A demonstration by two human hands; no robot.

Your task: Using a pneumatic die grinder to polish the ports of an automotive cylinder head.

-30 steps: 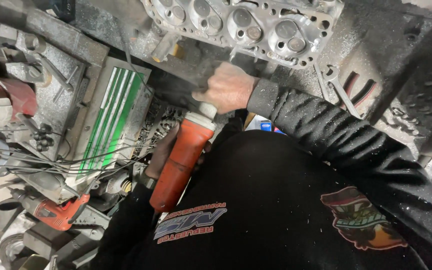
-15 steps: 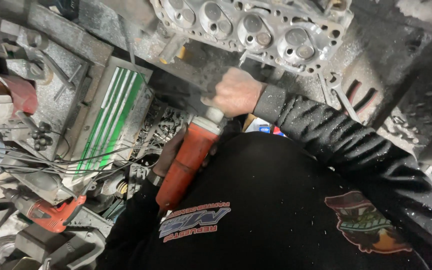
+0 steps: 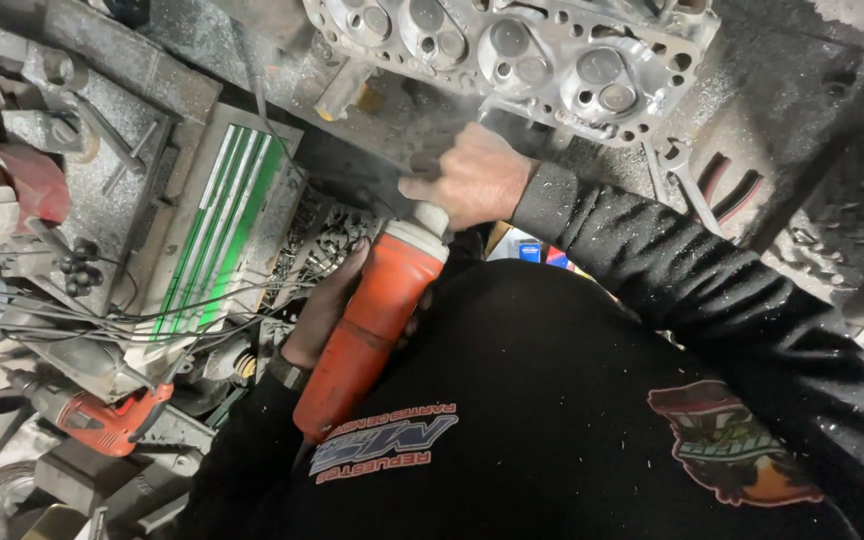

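A red power grinder [image 3: 372, 320] with a pale nose runs diagonally up from my chest toward a grey metal cylinder head [image 3: 552, 60] on the bench. My right hand [image 3: 472, 175] is closed over the grinder's front end, just below the head's near edge. The tool's tip is hidden under that hand. My left hand [image 3: 327, 300] wraps the red body from the left side. A black sleeve dusted with metal filings [image 3: 712, 290] covers my right arm.
A green-and-white striped case [image 3: 227, 215] lies left of the grinder. A red drill [image 3: 92, 415] and tangled cables [image 3: 72, 310] sit at lower left. A red-capped tool [image 3: 2, 190] is at far left. Pliers with red handles [image 3: 712, 175] lie right of the head.
Both hands stay on the grinder. Its nose and my right hand have shifted slightly right along the cylinder head's near edge, and the view has drifted a little.
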